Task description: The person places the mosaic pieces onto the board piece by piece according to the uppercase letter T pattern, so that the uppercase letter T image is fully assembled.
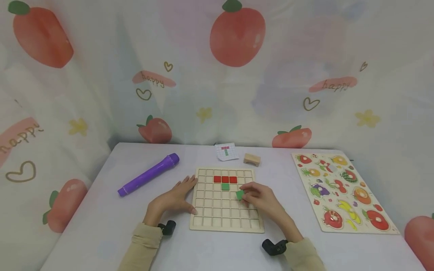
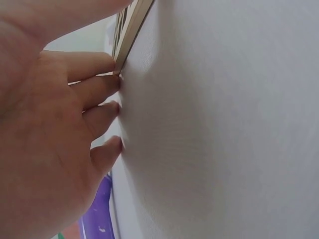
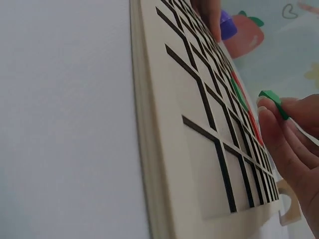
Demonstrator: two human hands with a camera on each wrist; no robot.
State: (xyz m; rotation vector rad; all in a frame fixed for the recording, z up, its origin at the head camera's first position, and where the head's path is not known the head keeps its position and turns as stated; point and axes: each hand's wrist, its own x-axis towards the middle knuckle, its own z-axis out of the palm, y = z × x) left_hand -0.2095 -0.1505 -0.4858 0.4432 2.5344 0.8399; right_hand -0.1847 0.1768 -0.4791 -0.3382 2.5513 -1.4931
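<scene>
A wooden grid board (image 1: 226,224) lies flat in the middle of the table. Three red square tiles (image 1: 225,179) form a row near its far edge, with one green tile (image 1: 225,186) directly below the middle one. Thumb and fingers of my right hand (image 1: 259,196) pinch a second green tile (image 3: 272,102), held above the board's right half. My left hand (image 1: 176,197) rests at the board's left edge, fingers spread and fairly straight, fingertips on the table and thumb at the rim.
A small paper card (image 1: 226,152) with a red and green T pattern lies behind the board, beside a wooden arch block (image 1: 252,159). To the left is a purple microphone-shaped stick (image 1: 149,175). A fruit puzzle board (image 1: 346,192) lies at the right.
</scene>
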